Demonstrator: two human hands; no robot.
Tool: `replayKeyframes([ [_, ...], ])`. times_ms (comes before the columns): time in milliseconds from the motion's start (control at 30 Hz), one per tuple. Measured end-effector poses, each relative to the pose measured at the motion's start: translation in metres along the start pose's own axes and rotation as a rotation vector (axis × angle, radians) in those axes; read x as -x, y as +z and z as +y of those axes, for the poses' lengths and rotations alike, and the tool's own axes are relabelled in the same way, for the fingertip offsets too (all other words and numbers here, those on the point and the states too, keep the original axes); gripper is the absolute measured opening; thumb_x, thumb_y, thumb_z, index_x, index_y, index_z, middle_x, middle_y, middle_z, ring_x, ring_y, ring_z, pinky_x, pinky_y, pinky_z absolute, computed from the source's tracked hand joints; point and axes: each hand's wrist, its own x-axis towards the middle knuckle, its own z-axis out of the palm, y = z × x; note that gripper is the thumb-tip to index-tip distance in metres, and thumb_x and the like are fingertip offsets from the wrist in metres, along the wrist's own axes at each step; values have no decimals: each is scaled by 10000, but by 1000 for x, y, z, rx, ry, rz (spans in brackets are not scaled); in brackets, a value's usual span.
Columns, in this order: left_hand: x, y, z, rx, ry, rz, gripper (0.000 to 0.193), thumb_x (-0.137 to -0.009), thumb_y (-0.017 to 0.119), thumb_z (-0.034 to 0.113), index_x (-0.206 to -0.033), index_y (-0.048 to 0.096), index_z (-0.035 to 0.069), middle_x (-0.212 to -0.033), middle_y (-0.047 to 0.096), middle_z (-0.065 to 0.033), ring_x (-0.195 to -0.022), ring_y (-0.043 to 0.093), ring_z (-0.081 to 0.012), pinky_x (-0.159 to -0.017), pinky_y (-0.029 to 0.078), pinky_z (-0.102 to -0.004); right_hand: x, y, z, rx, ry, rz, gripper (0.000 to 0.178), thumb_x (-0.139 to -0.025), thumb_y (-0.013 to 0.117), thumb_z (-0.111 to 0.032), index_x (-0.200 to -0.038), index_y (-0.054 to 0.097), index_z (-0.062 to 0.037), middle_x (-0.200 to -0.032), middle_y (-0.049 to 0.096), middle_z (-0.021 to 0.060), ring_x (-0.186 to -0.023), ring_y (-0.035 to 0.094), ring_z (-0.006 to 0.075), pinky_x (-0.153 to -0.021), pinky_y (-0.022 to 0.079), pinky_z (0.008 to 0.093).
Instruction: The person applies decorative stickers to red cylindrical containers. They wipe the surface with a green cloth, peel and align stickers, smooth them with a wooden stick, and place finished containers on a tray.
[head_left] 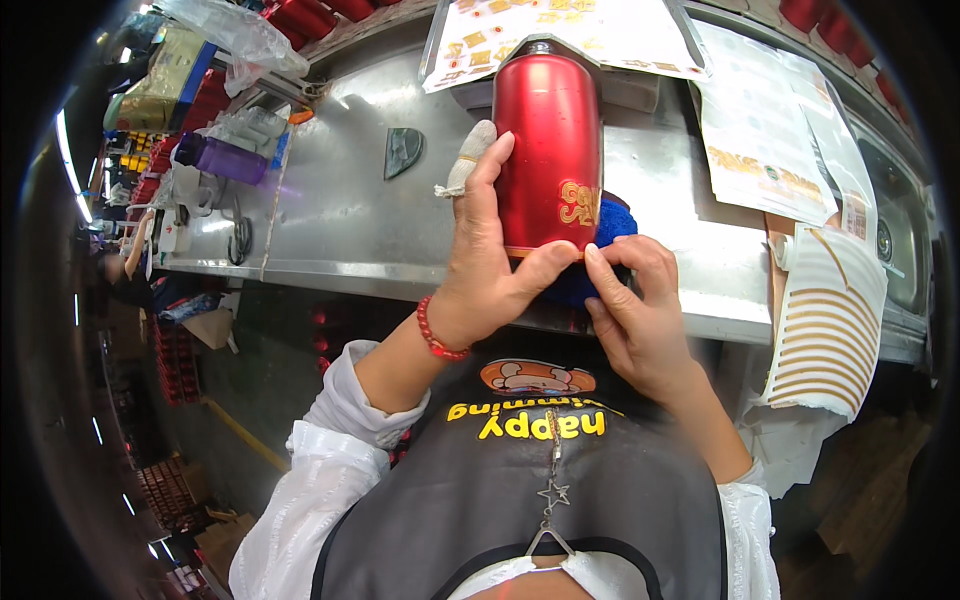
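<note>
A shiny red metal bottle [545, 150] lies with its dark neck pointing away from me and gold decoration on its lower right side. My left hand [485, 230] is closed along the bottle's left side, its thumb at the near rim. One of its fingers wears a white cloth finger cover [470, 158]. A thin orange-gold strip [520, 252] runs along the bottle's near rim. Close to the left thumb, my right hand [640, 300] pinches at this strip with thumb and index finger. Beneath the bottle and right fingers is a blue cloth [613, 222], partly hidden.
On the metal table [340, 200] lies a dark, flat, rounded piece [403, 152]. Sheets of gold decals [765, 140] lie at right, where a sheet of curved gold strips [825, 325] hangs over the edge. A purple bottle [225, 160] lies at left.
</note>
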Motion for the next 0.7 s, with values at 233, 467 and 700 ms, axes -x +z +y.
replayKeyframes([
  [233, 3, -4, -9, 39, 24, 14, 926, -882, 766, 272, -1544, 195, -34, -1498, 338, -212, -1386, 362, -294, -1172, 276, -407, 2, 1, 0, 12, -2, -2, 633, -706, 718, 72, -1322, 610, -21, -1152, 558, 121, -1095, 534, 345, -964, 448, 452],
  [467, 4, 2, -2, -151, 31, 30, 921, -866, 771, 247, -1533, 202, -34, -1487, 329, -222, -1385, 359, -306, -1162, 290, -406, 1, 2, 0, 10, -10, -1, 635, -704, 720, 73, -1322, 613, -28, -1144, 562, 119, -1094, 534, 343, -961, 448, 449],
  [700, 0, -8, -2, 347, -78, 9, 879, -919, 724, 257, -1546, 180, -35, -1519, 293, -188, -1426, 297, -265, -1192, 236, -397, 1, 0, 1, -19, 11, 10, 644, -698, 725, 72, -1323, 615, -33, -1145, 563, 119, -1095, 534, 339, -962, 445, 444],
])
